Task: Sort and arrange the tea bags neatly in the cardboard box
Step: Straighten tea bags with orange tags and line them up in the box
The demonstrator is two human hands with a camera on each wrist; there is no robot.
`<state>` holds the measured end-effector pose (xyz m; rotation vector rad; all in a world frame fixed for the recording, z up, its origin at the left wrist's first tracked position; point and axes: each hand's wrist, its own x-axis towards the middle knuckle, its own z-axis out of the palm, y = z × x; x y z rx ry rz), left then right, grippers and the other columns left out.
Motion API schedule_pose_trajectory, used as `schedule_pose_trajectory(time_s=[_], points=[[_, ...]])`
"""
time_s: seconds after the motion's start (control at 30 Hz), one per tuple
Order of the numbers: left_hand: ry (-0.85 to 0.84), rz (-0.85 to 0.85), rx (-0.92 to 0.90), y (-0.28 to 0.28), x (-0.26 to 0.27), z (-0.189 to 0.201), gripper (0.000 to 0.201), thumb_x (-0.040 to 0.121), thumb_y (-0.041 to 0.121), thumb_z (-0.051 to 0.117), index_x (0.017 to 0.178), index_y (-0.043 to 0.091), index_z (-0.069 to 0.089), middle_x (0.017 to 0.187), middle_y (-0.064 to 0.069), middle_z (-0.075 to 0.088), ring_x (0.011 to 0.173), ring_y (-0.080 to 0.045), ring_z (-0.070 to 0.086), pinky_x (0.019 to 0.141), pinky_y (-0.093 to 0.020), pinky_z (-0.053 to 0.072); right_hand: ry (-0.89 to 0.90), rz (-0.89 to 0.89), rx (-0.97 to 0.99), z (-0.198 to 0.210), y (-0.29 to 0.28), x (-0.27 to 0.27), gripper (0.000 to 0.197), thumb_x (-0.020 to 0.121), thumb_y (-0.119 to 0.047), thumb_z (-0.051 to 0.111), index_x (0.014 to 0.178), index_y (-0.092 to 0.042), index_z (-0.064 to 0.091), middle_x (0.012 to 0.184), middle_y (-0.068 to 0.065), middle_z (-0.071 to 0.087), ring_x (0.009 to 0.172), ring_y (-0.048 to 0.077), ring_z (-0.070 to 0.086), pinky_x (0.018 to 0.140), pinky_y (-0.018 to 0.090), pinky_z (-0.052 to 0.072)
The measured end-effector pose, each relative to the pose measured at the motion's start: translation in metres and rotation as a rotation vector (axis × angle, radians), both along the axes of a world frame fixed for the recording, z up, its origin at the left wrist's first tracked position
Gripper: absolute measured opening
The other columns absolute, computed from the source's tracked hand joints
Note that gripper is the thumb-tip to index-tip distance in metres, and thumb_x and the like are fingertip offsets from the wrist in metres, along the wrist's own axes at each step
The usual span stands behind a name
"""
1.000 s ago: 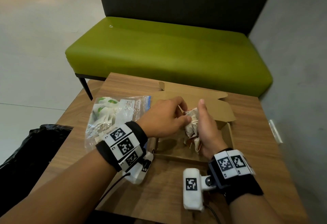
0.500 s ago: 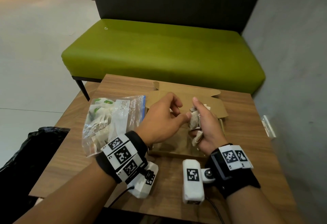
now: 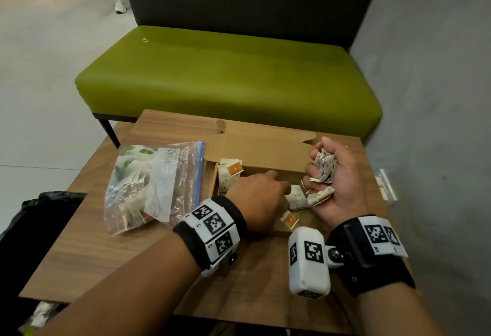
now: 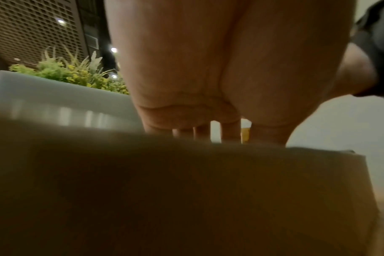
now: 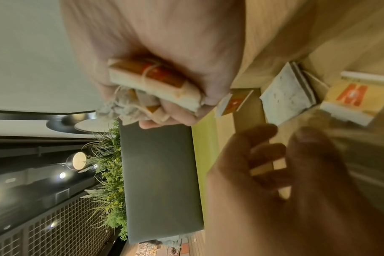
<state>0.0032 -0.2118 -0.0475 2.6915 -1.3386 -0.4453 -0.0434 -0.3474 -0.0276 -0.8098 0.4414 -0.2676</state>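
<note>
In the right hand (image 3: 335,185), palm up over the cardboard box (image 3: 261,155), a clenched bunch of tea bags (image 3: 324,167); three loose bags lie inside, left hand (image 3: 257,200) reaching down among them, grip hidden.

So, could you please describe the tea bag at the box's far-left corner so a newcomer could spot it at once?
Start at the wooden table in front of the green bench, then find the open cardboard box on it. The tea bag leans in the box's far-left corner, next to the zip bag; unlike the others, it sits apart from both hands.
</note>
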Motion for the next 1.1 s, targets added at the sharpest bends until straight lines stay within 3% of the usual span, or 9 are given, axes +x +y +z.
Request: schedule_pose_trajectory(time_s=[0.1,0.23,0.4,0.73,0.83,0.9,1.0,1.03,1.1], points=[[-0.006,-0.120,0.085,-0.015,-0.007,-0.002,0.057,0.094,0.040,0.058,0.145,0.030,0.035,0.131,-0.007,0.042,0.115,-0.026,0.049,0.080,-0.039,0.048,0.017,-0.016,0.005,-0.001,-0.004,-0.005,0.025,0.097,-0.022,0.055,0.073,-0.018,0.052,0.067,-0.004,0.048,0.034,0.003,0.035,0.029,0.014,0.023],[-0.038,-0.247,0.201,-0.028,-0.009,-0.001,0.054,0.099,0.040,0.049,0.149,0.030,0.031,0.149,-0.008,0.032,0.123,-0.028,0.044,0.086,-0.038,0.044,0.042,-0.028,0.004,-0.004,-0.010,-0.009,0.025,0.097,-0.023,0.056,0.073,-0.019,0.052,0.066,-0.004,0.049,0.036,0.003,0.035,0.029,0.015,0.023],[-0.096,-0.176,0.126,-0.038,-0.010,-0.003,0.038,0.098,0.034,0.054,0.133,0.022,0.049,0.123,-0.007,0.049,0.108,-0.026,0.052,0.055,-0.028,0.028,0.089,-0.018,-0.011,-0.013,-0.014,-0.009,0.024,0.096,-0.025,0.058,0.073,-0.019,0.052,0.066,-0.004,0.050,0.035,0.003,0.036,0.029,0.016,0.026],[-0.032,-0.089,0.009,-0.035,-0.009,-0.006,0.028,0.097,0.021,0.057,0.123,0.011,0.055,0.114,-0.010,0.051,0.095,-0.027,0.060,0.069,-0.031,0.042,0.133,-0.049,-0.098,-0.026,-0.022,-0.009,0.025,0.095,-0.025,0.061,0.072,-0.019,0.054,0.067,-0.003,0.050,0.037,0.004,0.039,0.030,0.017,0.028],[0.024,0.012,-0.096,-0.030,-0.006,-0.007,0.023,0.092,0.021,0.062,0.113,0.014,0.056,0.111,-0.007,0.052,0.097,-0.026,0.058,0.076,-0.034,0.049,0.161,-0.058,-0.153,-0.027,-0.021,-0.008,0.024,0.094,-0.024,0.063,0.073,-0.019,0.053,0.067,-0.001,0.050,0.038,0.005,0.042,0.031,0.017,0.030],[0.054,0.125,-0.238,-0.025,0.000,-0.004,0.014,0.090,0.020,0.064,0.101,0.019,0.055,0.103,-0.003,0.053,0.093,-0.022,0.056,0.074,-0.029,0.045,0.160,-0.052,-0.187,-0.031,-0.021,-0.007,0.019,0.091,-0.025,0.069,0.078,-0.015,0.059,0.069,0.003,0.057,0.044,0.010,0.054,0.038,0.021,0.043],[0.142,0.323,-0.523,-0.012,0.015,0.006,0.009,0.089,0.015,0.061,0.091,0.020,0.054,0.090,0.002,0.058,0.083,-0.017,0.057,0.064,-0.022,0.041,0.196,-0.022,-0.248,-0.035,-0.019,-0.006,0.053,0.073,-0.038,0.086,0.109,-0.005,0.067,0.097,0.016,0.073,0.085,0.033,0.072,0.075,0.051,0.062],[0.185,0.383,-0.613,-0.007,0.020,0.009,0.005,0.091,0.018,0.061,0.092,0.019,0.056,0.087,0.003,0.061,0.079,-0.015,0.058,0.061,-0.021,0.043,0.208,-0.019,-0.291,-0.035,-0.016,-0.004,0.051,0.072,-0.037,0.087,0.109,-0.007,0.068,0.097,0.014,0.074,0.089,0.034,0.072,0.081,0.052,0.060],[0.304,0.481,-0.742,0.001,0.028,0.014,0.005,0.093,0.024,0.060,0.094,0.019,0.060,0.085,0.001,0.066,0.078,-0.017,0.064,0.063,-0.029,0.053,0.207,0.019,-0.399,-0.036,-0.011,-0.001,0.024,0.081,-0.023,0.081,0.100,-0.013,0.069,0.086,0.009,0.072,0.082,0.027,0.071,0.071,0.040,0.059]])
